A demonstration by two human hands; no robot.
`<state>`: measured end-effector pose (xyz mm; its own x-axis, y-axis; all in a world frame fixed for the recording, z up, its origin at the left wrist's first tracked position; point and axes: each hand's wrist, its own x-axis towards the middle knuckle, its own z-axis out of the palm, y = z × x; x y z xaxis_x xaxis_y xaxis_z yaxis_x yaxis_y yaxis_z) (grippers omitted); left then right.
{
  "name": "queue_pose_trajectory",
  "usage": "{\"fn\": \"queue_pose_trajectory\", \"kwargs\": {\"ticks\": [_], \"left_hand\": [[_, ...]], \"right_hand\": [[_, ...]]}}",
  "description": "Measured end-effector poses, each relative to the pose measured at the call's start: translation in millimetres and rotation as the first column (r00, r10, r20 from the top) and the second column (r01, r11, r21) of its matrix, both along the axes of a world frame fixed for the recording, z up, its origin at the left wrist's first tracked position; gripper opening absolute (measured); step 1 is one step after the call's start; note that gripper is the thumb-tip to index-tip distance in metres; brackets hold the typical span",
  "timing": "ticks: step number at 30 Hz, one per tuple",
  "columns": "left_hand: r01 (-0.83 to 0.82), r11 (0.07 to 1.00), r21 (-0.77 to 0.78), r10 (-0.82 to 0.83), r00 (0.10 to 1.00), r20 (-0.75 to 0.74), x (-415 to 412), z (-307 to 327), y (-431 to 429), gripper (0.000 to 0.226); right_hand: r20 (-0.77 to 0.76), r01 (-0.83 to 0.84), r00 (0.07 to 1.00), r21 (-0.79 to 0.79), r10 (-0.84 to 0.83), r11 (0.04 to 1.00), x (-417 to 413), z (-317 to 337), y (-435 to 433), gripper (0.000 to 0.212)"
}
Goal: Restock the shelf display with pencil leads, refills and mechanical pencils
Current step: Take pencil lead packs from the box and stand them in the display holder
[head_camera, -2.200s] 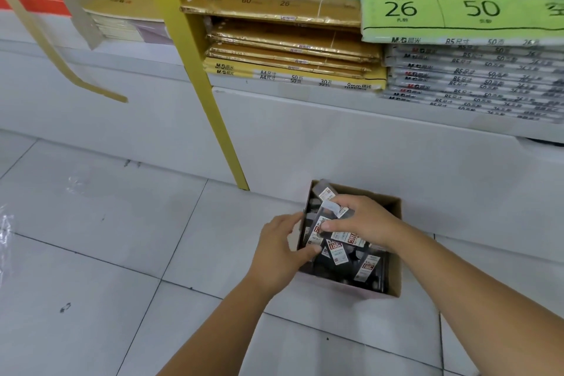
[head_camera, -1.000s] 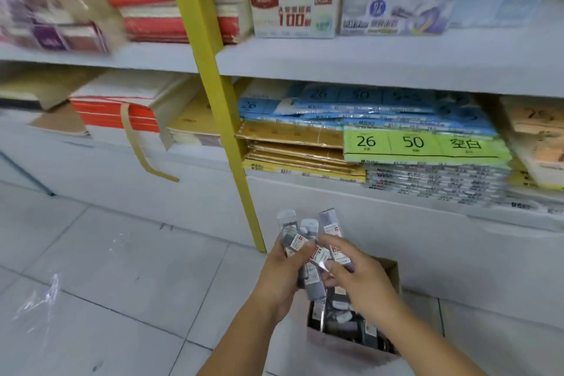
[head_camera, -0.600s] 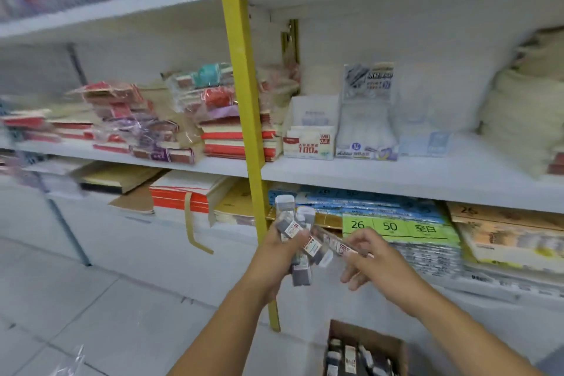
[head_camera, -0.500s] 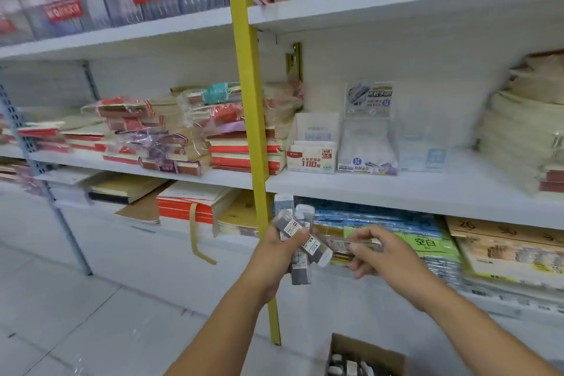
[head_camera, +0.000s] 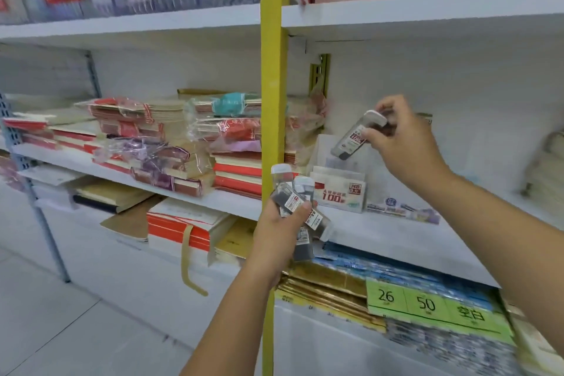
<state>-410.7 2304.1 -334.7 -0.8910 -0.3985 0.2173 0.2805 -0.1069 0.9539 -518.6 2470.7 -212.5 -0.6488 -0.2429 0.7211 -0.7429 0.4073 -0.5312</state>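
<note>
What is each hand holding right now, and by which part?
The right hand pinches one lead case near its white-capped upper end, lower end free. The left hand grips a bundle of lead cases round their middles, caps sticking out.

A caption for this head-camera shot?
Right hand holds one lead case above the display box; left hand grips a bundle of them.
</note>
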Motion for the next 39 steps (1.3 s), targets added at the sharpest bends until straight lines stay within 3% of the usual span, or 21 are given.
{"fn": "queue_pose_trajectory", "kwargs": {"ticks": [3,7,14,19,22,23,25,27,28,30,33,35,39], "left_hand": [[0.0,1.0,-0.007,0.0,0.999,-0.045,-21,-5,-4,0.027],[-0.025,0.998,-0.05,0.022,0.998,-0.059,-36,-7,-9,0.024],[0.009,0.996,-0.089,-0.014,0.999,-0.046,-41,-12,-16,0.023],[0.033,0.998,-0.059,-0.036,0.999,-0.041,-41,-11,-16,0.023],[0.009,0.999,-0.037,-0.01,0.999,-0.051,-39,-11,-17,0.026],[0.007,1.0,-0.022,-0.009,0.998,-0.057,-39,-10,-17,0.027],[-0.001,1.0,0.001,0.001,0.997,-0.071,-38,-8,-16,0.025],[-0.008,1.0,0.015,0.009,0.996,-0.084,-36,-6,-13,0.022],[-0.005,1.0,0.023,0.007,0.996,-0.092,-34,-4,-12,0.022],[0.009,0.999,0.035,-0.005,0.994,-0.109,-33,-1,-9,0.023],[0.046,0.998,0.04,-0.04,0.992,-0.121,-29,-1,-3,0.025],[0.081,0.996,0.028,-0.077,0.991,-0.112,-27,0,0,0.033],[0.182,0.983,-0.023,-0.184,0.979,-0.085,-25,-2,-3,0.039]], "right_hand": [[-0.101,0.057,0.994,0.188,-0.038,0.981,-44,7,-28,0.03],[-0.11,0.072,0.993,0.398,-0.03,0.915,-77,1,-51,0.029],[0.033,0.016,0.999,0.468,-0.035,0.884,-101,-9,-67,0.026],[-0.279,0.294,0.949,0.62,-0.146,0.727,-108,-12,-71,0.028],[-0.349,0.38,0.919,0.667,-0.181,0.641,-102,-13,-71,0.034],[-0.37,0.396,0.911,0.658,-0.184,0.641,-97,-14,-69,0.035],[-0.346,0.334,0.925,0.553,-0.155,0.763,-78,-17,-59,0.035],[-0.201,0.123,0.978,0.375,-0.049,0.919,-46,-26,-42,0.029],[-0.093,0.002,0.995,0.313,0.029,0.95,-28,-33,-33,0.025],[0.162,-0.199,0.973,0.248,0.161,0.948,6,-51,-18,0.013],[0.502,-0.351,0.808,-0.01,0.308,0.936,32,-75,-11,0.02],[0.586,-0.305,0.73,-0.179,0.35,0.935,34,-83,-11,0.023],[0.599,-0.234,0.707,-0.303,0.376,0.924,34,-85,-13,0.018]]}}
